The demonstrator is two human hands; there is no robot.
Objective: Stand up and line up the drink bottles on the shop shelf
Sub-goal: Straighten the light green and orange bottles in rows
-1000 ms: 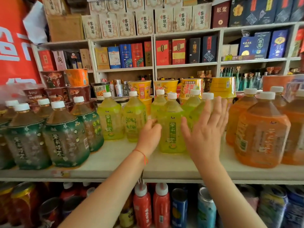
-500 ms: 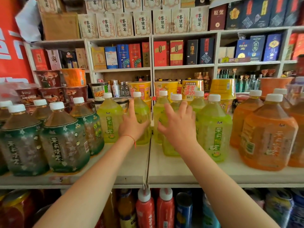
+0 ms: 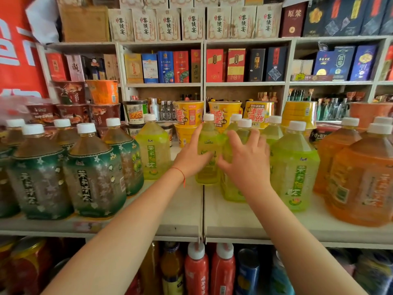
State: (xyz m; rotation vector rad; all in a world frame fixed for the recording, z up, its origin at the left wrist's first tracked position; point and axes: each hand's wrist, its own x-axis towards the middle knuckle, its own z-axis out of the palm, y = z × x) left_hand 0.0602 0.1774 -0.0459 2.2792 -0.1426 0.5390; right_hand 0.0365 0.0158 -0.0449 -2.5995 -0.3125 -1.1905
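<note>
On the pale shop shelf, between a block of dark-green-labelled tea bottles and a block of orange plastic drink bottles, the yellow-green plastic tea bottles with white caps stand upright but unevenly spaced. The left hand wraps one rear yellow-green bottle at its waist, thumb on the near face and fingers curled round the far side. The right hand is spread over the neighbouring yellow-green bottle, thumb hooked on its left edge and fingers bent across its shoulder, so both hands are grasping. Another green bottle stands apart to the left, and a front one sits nearer the shelf lip on the right.

To do this step well, I judge the two held bottles should slide on their bases rather than lift, kept vertical, labels turned forward, until they sit just beside their neighbours in a straight file. Holding low would guard against tipping, and slow pushes would avoid knocking the bottles behind, which are partly hidden by the hands.
</note>
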